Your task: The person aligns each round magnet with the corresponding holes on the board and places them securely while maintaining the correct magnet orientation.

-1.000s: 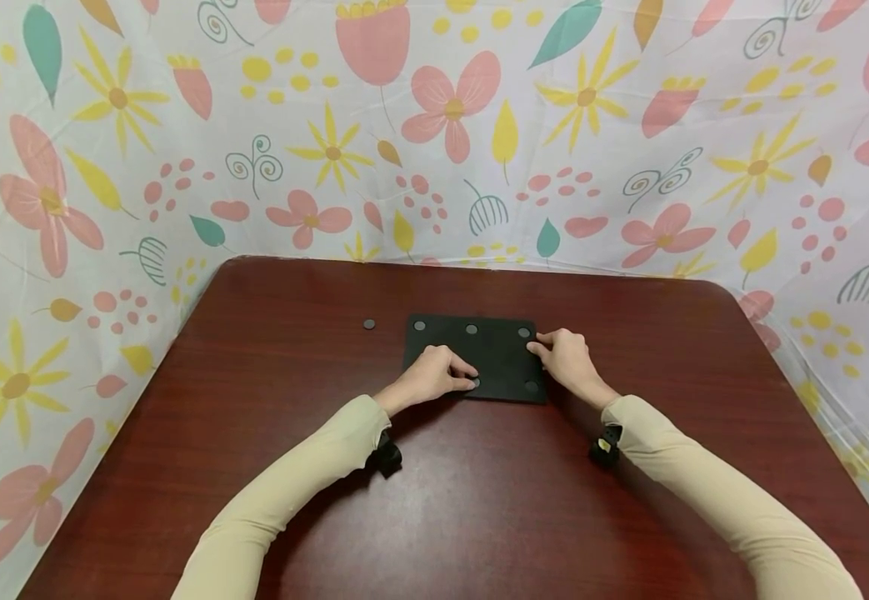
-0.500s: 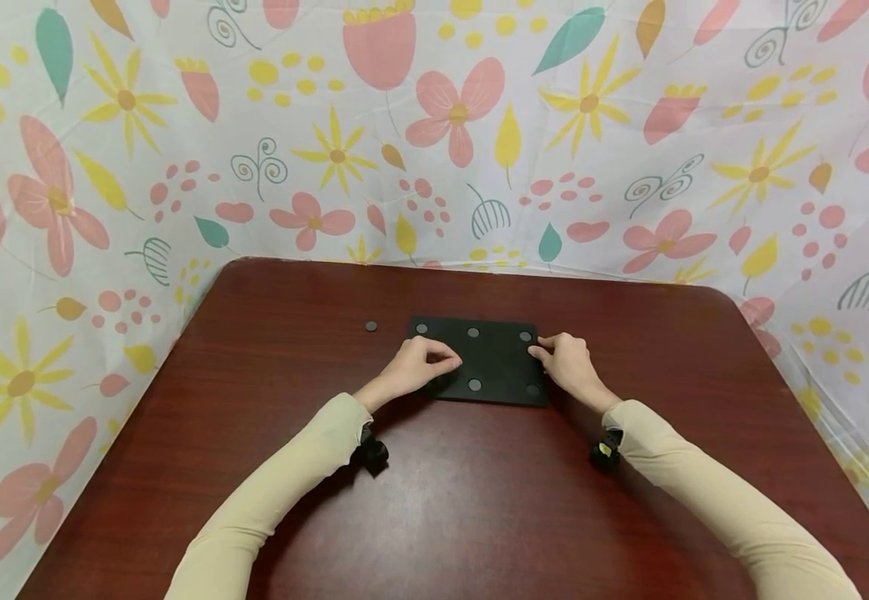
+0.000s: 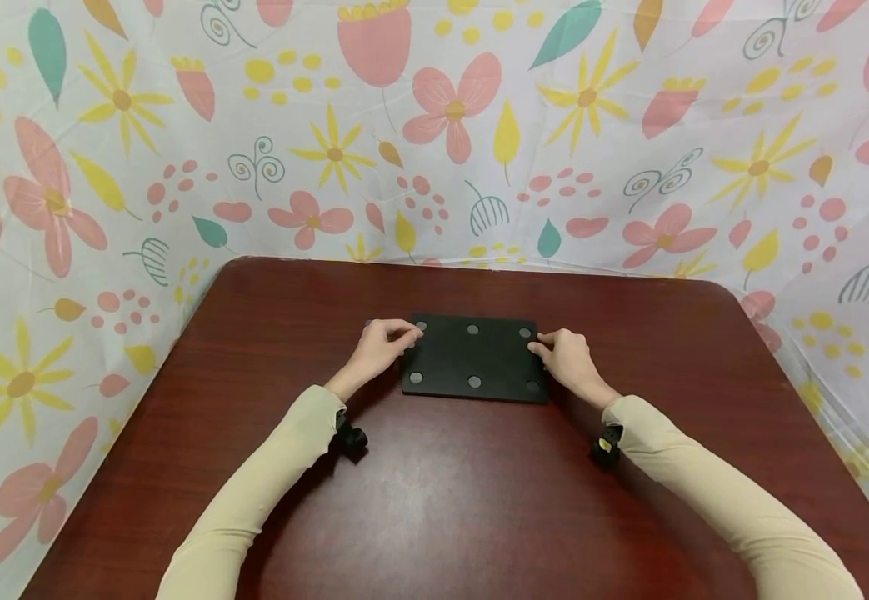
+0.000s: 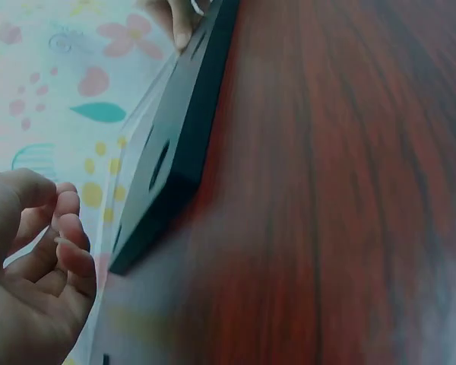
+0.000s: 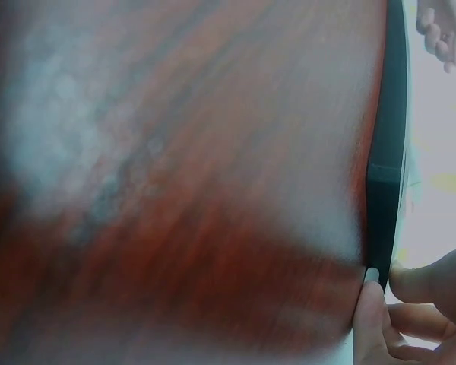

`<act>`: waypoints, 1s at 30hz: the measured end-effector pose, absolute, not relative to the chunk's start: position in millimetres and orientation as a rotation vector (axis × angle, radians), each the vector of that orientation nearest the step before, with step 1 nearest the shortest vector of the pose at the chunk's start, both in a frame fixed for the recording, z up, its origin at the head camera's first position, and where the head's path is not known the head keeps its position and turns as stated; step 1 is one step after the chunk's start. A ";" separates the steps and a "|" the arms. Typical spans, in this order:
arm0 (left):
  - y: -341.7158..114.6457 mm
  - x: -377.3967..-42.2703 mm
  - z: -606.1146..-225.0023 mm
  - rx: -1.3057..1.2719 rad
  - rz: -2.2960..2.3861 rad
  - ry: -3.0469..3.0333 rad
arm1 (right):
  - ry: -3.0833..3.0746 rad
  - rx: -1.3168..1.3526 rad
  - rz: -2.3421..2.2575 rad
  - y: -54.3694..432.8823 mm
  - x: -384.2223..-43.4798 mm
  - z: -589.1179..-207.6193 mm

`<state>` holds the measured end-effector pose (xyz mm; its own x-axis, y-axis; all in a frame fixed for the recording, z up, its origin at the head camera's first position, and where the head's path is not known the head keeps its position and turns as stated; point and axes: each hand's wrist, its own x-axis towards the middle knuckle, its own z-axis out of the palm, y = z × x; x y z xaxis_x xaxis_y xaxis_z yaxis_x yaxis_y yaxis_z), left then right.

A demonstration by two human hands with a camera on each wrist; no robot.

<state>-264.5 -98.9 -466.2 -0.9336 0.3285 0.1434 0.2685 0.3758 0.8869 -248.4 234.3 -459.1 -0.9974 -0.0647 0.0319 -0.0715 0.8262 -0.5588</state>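
A flat black rectangular board [image 3: 501, 358] lies on the table, with round grey discs [image 3: 475, 382] along its long sides. The round spot [image 3: 532, 386] at its near right corner looks darker than the others. My right hand [image 3: 571, 362] pinches the board's right edge, thumb on top and fingers against the side, as the right wrist view shows. At the other end my left hand [image 3: 374, 346] hovers over the left edge, its fingers loosely bent; nothing shows between them in the left wrist view. Behind that hand, a loose small disc [image 3: 368, 322] is mostly hidden.
The reddish-brown wooden table [image 3: 434, 500] has rounded far corners. A white sheet with a flower print [image 3: 434, 167] hangs along its back and sides. Each wrist carries a small black camera [image 3: 350, 437] beneath a beige sleeve.
My left hand has left the disc at the board's near middle and moved left and away from me to the left end. That uncovers the near left disc. The right hand keeps its grip.
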 end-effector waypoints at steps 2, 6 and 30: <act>-103.3 -263.3 -462.4 0.521 1.661 2.550 | -2.990 0.109 0.911 234.4 -249.0 -458.4; -112.6 -267.5 -465.7 0.441 1.711 2.545 | -2.992 0.110 0.909 234.2 -250.0 -457.1; -153.7 -283.3 -467.9 -0.112 1.754 2.553 | -3.025 0.134 0.935 236.3 -250.0 -453.9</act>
<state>-283.3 -153.7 -467.9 -0.9965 -0.0356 -0.0751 -0.0829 0.3571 0.9304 -250.0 236.3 -453.9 -0.9961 -0.0886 -0.0017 -0.0722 0.8225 -0.5642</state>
